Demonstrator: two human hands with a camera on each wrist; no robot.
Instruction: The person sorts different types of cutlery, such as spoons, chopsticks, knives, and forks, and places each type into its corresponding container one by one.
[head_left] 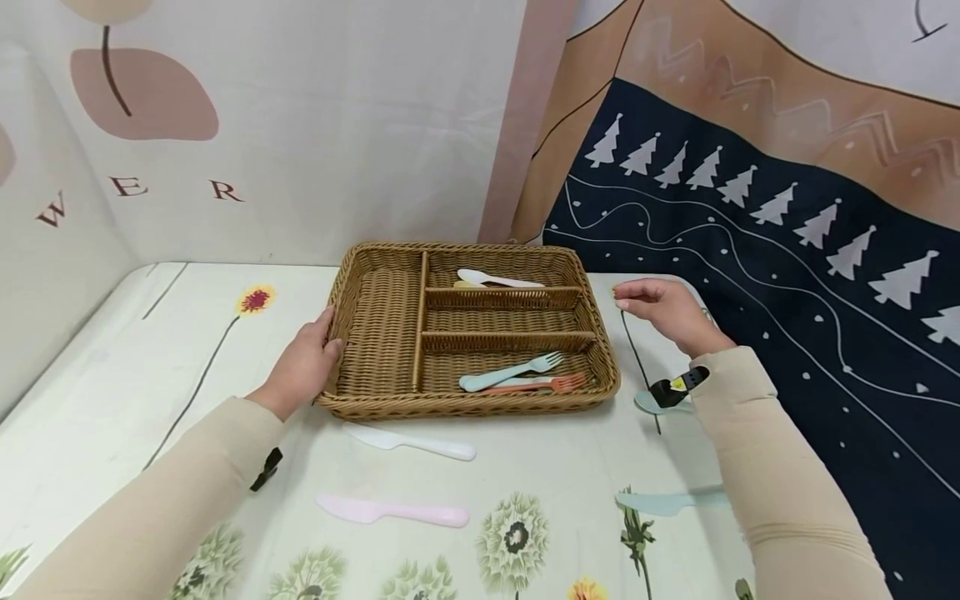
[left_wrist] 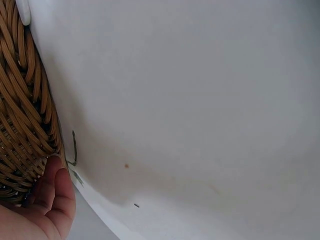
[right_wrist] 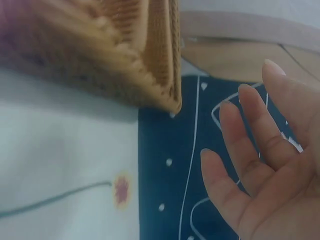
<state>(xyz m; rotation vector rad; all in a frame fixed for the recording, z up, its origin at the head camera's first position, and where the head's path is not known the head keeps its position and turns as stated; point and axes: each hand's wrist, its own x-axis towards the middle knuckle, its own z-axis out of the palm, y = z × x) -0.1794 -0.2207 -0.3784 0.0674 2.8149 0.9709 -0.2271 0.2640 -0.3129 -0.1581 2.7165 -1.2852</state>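
Note:
A brown wicker cutlery tray point(head_left: 472, 407) with dividers lies on the table. My left hand point(head_left: 302, 367) grips its left side, thumb at the rim; the left wrist view shows the fingers point(left_wrist: 64, 192) against the woven wall. To the right of the tray, and apart from it, my right hand point(head_left: 663, 310) is held up with nothing in it, its fingers loosely bent in the right wrist view. A white spoon point(head_left: 498, 279) lies over something yellow in the back compartment. A light blue fork point(head_left: 517, 371) and an orange fork point(head_left: 566, 383) lie in the front one.
In front of the tray, a white knife point(head_left: 420, 442) and a pink knife point(head_left: 397, 511) rest on the flowered tablecloth point(head_left: 247, 458). A pale green spoon point(head_left: 647, 403) and a pale green knife point(head_left: 660, 502) lie partly behind my right arm. Printed cloths hang behind the table.

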